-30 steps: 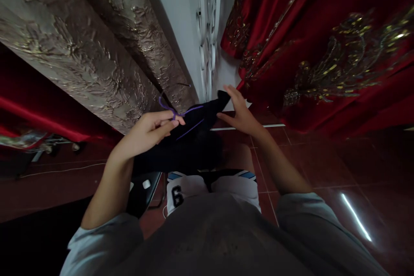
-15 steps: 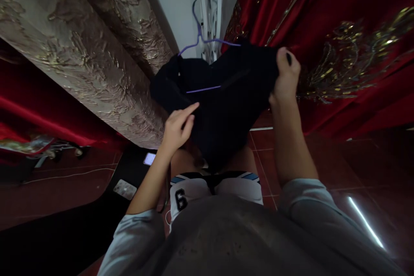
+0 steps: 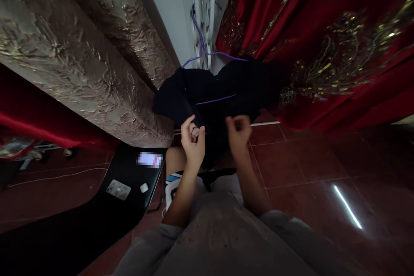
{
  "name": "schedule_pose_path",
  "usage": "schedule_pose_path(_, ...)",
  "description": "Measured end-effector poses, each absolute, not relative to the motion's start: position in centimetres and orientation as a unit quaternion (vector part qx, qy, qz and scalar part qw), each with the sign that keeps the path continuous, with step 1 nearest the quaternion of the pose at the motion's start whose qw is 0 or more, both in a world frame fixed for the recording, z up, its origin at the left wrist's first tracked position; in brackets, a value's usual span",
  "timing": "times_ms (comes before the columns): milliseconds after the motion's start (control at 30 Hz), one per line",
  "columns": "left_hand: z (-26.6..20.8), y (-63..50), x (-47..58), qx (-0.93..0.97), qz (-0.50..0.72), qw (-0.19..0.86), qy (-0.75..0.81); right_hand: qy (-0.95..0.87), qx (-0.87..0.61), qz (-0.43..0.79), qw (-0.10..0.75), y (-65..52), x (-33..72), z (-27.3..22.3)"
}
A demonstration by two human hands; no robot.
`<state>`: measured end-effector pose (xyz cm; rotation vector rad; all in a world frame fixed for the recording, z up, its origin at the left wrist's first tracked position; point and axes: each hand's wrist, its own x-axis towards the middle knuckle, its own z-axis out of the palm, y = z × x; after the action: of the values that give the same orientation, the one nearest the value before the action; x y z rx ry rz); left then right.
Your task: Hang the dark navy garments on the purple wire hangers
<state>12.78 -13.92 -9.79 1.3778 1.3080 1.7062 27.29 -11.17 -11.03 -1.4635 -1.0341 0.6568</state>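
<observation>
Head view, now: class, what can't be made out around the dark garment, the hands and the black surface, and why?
All in the head view:
- Dark garment: lower edge lost in shadow, partly behind the hands.
- Purple hanger: arm ends covered by the garment.
- Right hand: blurred; touching cloth or not is unclear.
- Lit phone: screen pixelated, unreadable.
- Black surface: cut off by the left edge.

One left hand, one right hand: two hands in all. One dark garment, one purple hanger. One black surface carries three items: one lit phone, one pale phone (phones: two), one small white case.
</observation>
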Motion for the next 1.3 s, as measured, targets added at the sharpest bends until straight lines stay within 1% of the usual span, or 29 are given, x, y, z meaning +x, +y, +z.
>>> schedule_pose_path(33,-9.6,-14.2,13.2,0.501,0.647,0.308,0.485,-0.494,-0.586,0.385,0.514,-11.8,26.0,-12.3)
schedule_pose_path(100,-9.2,-14.5,13.7,0.492,0.645,0.343,0.475,-0.527,-0.543,0.467,0.458,-12.4,24.0,-14.2)
schedule_pose_path(167,-9.2,-14.5,13.6,0.489,0.639,0.363,0.470,-0.522,-0.538,0.474,0.462,-12.4,22.9,-15.0)
schedule_pose_path(233,-10.1,-14.1,12.9,0.475,0.648,0.361,0.472,-0.510,-0.538,0.476,0.473,-12.2,22.6,-14.9)
schedule_pose_path(300,-11.8,-13.5,12.0,0.465,0.657,0.352,0.478,-0.502,-0.532,0.485,0.479,-12.1,22.8,-14.6)
schedule_pose_path(367,-13.7,-12.9,11.2,0.491,0.627,0.373,0.477,-0.499,-0.519,0.505,0.476,-12.0,23.2,-14.2)
schedule_pose_path(467,-15.4,-12.1,10.5,0.561,0.548,0.424,0.453,-0.513,-0.482,0.553,0.445,-11.6,23.7,-13.3)
schedule_pose_path(567,-15.7,-11.3,10.6,0.573,0.563,0.402,0.439,-0.528,-0.457,0.582,0.417,-9.9,24.1,-10.4)
schedule_pose_path(633,-15.9,-10.8,10.9,0.588,0.568,0.358,0.451,-0.522,-0.454,0.576,0.435,-8.1,24.4,-7.3)
schedule_pose_path(733,-16.8,-9.9,11.7,0.629,0.533,0.300,0.480,-0.503,-0.445,0.514,0.534,-5.4,24.5,-1.9)
schedule_pose_path(800,-17.1,-9.4,11.9,0.654,0.505,0.283,0.487,-0.514,-0.426,0.478,0.571,-4.4,24.3,0.7)
schedule_pose_path(867,-16.2,-8.9,11.7,0.687,0.467,0.268,0.487,-0.523,-0.422,0.461,0.579,-4.4,24.0,1.9)
schedule_pose_path(933,-13.7,-8.3,11.2,0.713,0.457,0.244,0.473,-0.524,-0.434,0.455,0.574,-5.0,23.8,2.0)
schedule_pose_path(1067,-5.9,-6.9,10.2,0.687,0.565,0.170,0.425,-0.543,-0.446,0.449,0.552,-6.5,24.1,1.9)
schedule_pose_path(1167,-1.3,-5.6,10.2,0.718,0.548,0.113,0.413,-0.565,-0.442,0.429,0.549,-6.4,24.4,2.2)
schedule_pose_path(1233,0.1,-4.7,10.3,0.741,0.527,0.080,0.408,-0.574,-0.450,0.397,0.557,-5.8,24.5,1.5)
schedule_pose_path(1300,0.4,-3.9,9.6,0.743,0.530,0.036,0.408,-0.579,-0.473,0.354,0.561,-5.2,24.6,-0.4)
